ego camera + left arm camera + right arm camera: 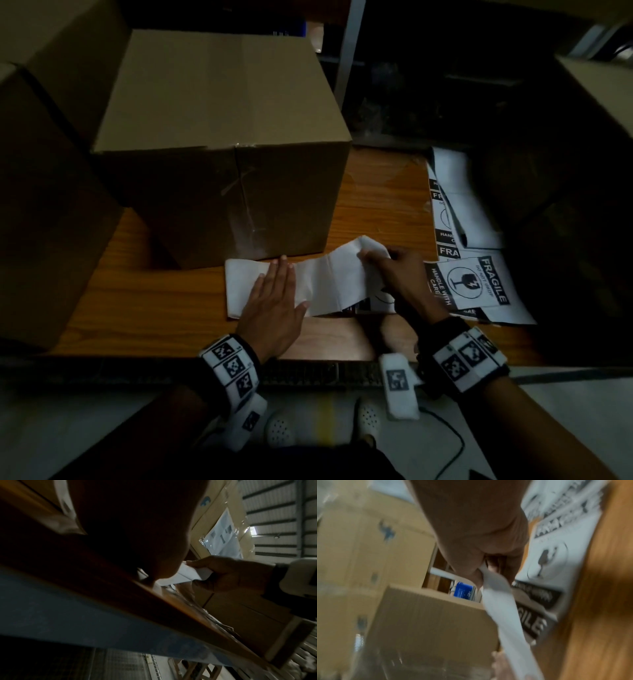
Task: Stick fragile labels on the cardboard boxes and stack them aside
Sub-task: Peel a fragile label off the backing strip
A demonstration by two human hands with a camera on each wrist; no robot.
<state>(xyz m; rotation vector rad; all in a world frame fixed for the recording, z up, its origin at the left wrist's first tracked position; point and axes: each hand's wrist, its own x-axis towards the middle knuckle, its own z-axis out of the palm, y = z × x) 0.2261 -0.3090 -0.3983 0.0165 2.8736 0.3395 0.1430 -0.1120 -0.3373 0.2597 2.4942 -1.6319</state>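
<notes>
A closed brown cardboard box [219,137] stands on the wooden table [164,318], just beyond my hands. In front of it lies a white label sheet [322,284], blank side up. My left hand [274,298] presses flat on the sheet's left part with straight fingers. My right hand [394,270] pinches the sheet's right end [190,573] and lifts it off the table; the wrist view shows the white sheet [498,597] between thumb and fingers. Printed fragile labels [476,284] lie at my right wrist.
More label sheets [459,205] are spread at the right side of the table. Other cardboard boxes stand at the left [44,192] and far right [596,85]. The table's front edge [308,359] is right below my wrists.
</notes>
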